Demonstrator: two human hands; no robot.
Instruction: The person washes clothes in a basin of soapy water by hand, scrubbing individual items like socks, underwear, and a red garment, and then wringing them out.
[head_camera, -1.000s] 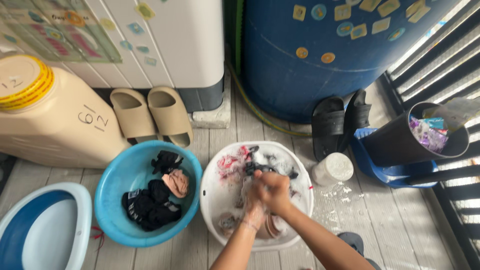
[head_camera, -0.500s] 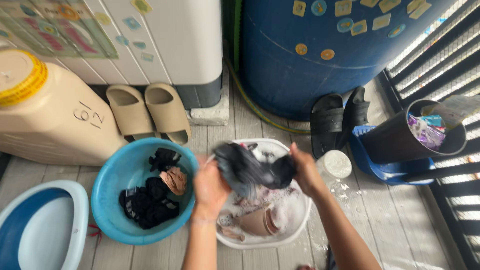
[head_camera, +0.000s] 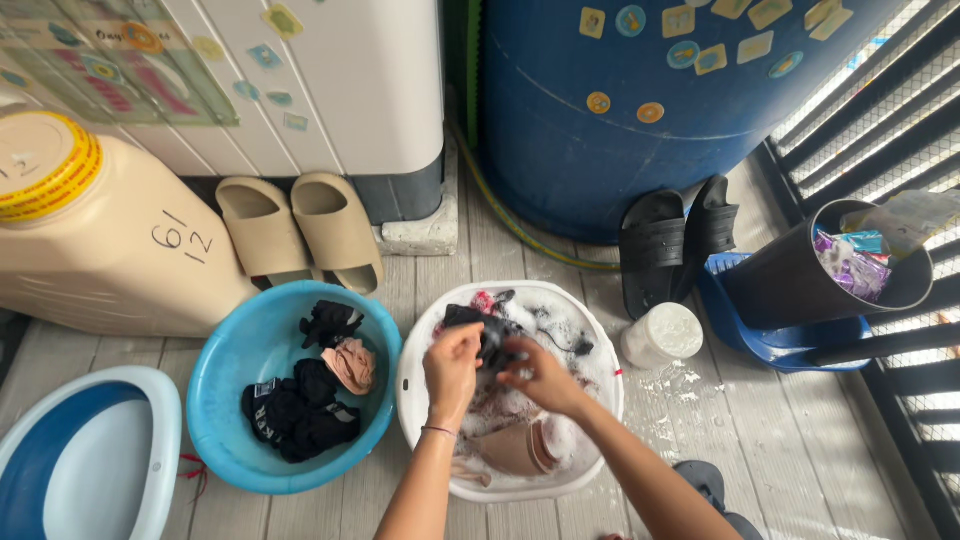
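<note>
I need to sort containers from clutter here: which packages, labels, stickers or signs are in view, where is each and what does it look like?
Big jug: far left, beige, yellow-ringed cap, handwritten dark marks.
Poster: upper left on the white appliance, colourful, glossy.
Small stickers: on the same appliance, pale blue and yellow.
Barrel stickers: on the blue barrel, square and round, yellow and teal.
Wrappers: in the black bin, right, purple and blue.
Small jar: beside the white basin, white lid.
</note>
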